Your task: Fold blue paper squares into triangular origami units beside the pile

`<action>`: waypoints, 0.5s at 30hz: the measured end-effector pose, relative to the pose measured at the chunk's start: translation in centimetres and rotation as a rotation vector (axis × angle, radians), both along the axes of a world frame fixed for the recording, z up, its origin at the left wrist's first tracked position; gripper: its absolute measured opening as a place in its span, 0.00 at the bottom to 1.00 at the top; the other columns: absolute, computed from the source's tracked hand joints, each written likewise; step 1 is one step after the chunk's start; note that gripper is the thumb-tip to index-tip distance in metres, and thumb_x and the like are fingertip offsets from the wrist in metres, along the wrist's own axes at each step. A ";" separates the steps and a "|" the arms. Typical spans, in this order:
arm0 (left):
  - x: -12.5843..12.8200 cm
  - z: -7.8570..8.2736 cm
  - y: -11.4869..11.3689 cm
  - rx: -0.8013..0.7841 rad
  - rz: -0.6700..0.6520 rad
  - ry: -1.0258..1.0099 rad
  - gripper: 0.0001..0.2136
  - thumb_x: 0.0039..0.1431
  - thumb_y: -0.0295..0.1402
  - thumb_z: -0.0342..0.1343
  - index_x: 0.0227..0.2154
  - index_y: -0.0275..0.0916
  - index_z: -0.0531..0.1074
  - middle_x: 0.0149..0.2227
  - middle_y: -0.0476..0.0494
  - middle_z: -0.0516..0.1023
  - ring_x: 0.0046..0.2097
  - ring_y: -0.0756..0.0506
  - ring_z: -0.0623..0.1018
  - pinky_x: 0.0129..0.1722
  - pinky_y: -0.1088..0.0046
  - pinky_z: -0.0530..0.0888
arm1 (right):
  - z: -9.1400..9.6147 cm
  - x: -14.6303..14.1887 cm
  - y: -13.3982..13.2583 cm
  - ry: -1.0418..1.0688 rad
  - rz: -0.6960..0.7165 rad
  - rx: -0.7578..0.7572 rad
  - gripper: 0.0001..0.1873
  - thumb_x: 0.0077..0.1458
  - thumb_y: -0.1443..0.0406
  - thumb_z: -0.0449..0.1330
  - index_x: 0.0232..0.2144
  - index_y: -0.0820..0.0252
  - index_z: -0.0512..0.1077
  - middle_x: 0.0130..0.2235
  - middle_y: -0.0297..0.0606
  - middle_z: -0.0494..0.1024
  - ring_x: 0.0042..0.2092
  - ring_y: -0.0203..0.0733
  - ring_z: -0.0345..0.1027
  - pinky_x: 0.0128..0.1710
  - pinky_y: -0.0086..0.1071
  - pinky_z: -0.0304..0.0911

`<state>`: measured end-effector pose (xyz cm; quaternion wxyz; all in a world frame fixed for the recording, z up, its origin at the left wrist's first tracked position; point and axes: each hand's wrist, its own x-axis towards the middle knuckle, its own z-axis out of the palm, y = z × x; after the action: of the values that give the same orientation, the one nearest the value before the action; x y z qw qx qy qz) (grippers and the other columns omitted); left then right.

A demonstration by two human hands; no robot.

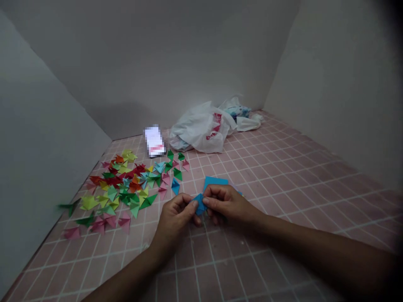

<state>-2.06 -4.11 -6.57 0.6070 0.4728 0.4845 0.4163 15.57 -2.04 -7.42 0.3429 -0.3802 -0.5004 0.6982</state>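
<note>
1. Head view: a small folded blue paper point(199, 204) sits between the two hands, in the near middle of the tiled surface point(270, 172); whether it touches the tiles cannot be told
2. Left hand point(176, 212): grasping the paper's left side, thumb on top, fingers curled beneath
3. Right hand point(224, 201): grasping the paper's right edge between thumb and forefinger
4. Step in hand, as judged: shaping or creasing a fold; the left grip should steady the layers while the right aligns the edges before pressing
5. Pressure is best run lightly along each crease, since thin paper probably slips or tears if tugged
6. Blue sheet point(215, 181): just beyond the right hand, partly hidden by it; single or stacked cannot be told
7. Blue folded piece point(175, 186): near the left hand, beside many multicoloured pieces point(112, 193); its sharp points offer a useful comparison
</note>
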 end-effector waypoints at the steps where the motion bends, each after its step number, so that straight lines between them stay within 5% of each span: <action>1: 0.0 0.0 0.0 0.000 -0.002 0.004 0.14 0.52 0.44 0.65 0.26 0.38 0.71 0.18 0.52 0.75 0.21 0.51 0.73 0.27 0.76 0.69 | 0.1 0.0 0.0 -0.005 -0.001 -0.002 0.16 0.52 0.54 0.65 0.27 0.59 0.67 0.21 0.28 0.70 0.19 0.29 0.63 0.17 0.23 0.55; 15: 0.1 0.2 -0.2 0.036 -0.032 0.004 0.13 0.53 0.43 0.64 0.26 0.38 0.72 0.18 0.52 0.73 0.22 0.51 0.72 0.26 0.75 0.70 | 0.4 -0.3 -0.5 -0.058 -0.087 0.091 0.11 0.53 0.59 0.62 0.25 0.58 0.67 0.19 0.27 0.67 0.19 0.29 0.60 0.18 0.24 0.54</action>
<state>-1.99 -4.29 -6.37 0.6038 0.4922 0.4707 0.4143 15.29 -2.59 -7.02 0.3752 -0.4056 -0.5245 0.6477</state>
